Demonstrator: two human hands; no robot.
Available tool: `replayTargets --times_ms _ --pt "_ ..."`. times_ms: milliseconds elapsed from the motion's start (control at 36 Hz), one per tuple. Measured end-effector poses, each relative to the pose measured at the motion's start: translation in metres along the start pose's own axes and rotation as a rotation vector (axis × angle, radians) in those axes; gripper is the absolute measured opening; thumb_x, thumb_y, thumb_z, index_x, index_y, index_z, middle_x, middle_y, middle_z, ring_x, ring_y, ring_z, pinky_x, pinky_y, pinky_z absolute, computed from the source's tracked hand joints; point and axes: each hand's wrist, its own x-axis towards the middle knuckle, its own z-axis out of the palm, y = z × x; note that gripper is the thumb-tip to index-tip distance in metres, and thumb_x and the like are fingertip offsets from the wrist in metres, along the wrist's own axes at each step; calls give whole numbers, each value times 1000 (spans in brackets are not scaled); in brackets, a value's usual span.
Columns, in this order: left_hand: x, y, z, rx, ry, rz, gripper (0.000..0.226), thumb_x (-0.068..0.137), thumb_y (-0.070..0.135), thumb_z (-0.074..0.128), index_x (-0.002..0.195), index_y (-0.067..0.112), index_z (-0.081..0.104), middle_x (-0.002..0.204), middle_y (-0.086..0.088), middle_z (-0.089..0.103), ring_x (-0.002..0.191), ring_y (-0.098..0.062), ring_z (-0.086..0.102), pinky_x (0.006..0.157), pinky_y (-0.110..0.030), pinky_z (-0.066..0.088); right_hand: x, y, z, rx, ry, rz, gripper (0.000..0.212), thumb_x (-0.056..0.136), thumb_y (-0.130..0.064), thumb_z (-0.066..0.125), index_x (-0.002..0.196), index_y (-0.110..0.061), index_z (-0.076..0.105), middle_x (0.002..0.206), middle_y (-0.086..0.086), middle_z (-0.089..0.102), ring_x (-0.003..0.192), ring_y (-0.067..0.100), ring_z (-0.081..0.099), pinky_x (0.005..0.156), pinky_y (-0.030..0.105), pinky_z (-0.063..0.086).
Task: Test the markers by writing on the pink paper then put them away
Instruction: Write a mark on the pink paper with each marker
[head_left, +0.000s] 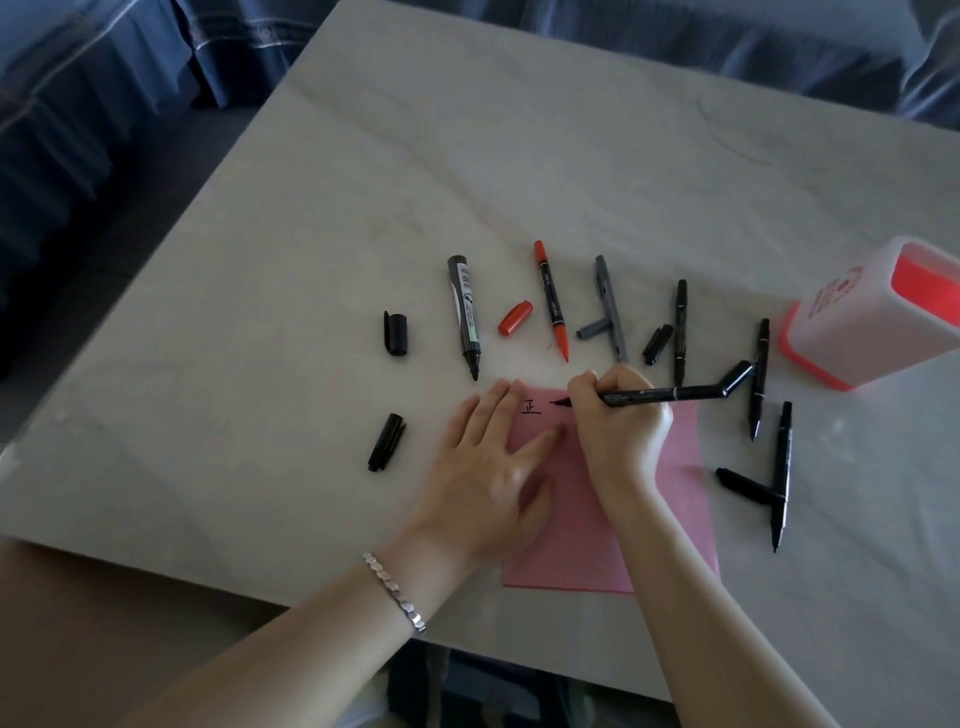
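Pink paper (571, 545): flat on the pale surface (467, 156) near its front edge, with one black character written near the top.
Right hand (618, 421): grips a thin black pen (670, 393), its tip on the paper beside the character.
Left hand (488, 467): flat, fingers straight, pressing the paper's left side.
Beyond the paper: thick black marker (464, 312), red marker (551, 299) and grey marker (610, 306), all uncapped.
Far right: white-and-red container (872, 317).
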Motion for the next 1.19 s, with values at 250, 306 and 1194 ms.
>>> replayTargets --times_ms 250,306,1194 --pt "1 0 -1 14 -15 -1 50 78 41 42 124 27 56 137 -22 46 132 -33 38 110 -39 15 -1 0 -1 8 -30 -7 40 70 -1 61 45 -15 34 38 -6 31 42 7 33 44 16 28" --pt "1 0 -1 19 -16 1 50 77 41 42 123 27 57 137 -22 46 132 -33 38 110 -39 15 0 1 -1 26 -18 12 39 71 -3 61 44 -15 35 38 -6 38 41 5 32 43 14 28" --pt "2 -3 3 24 11 27 50 79 40 43 127 29 52 139 -22 43 133 -33 36 110 -40 16 -1 3 1 -9 -55 -35 31 71 -4 63 47 -7 44 38 -8 43 42 4 38 45 13 31"
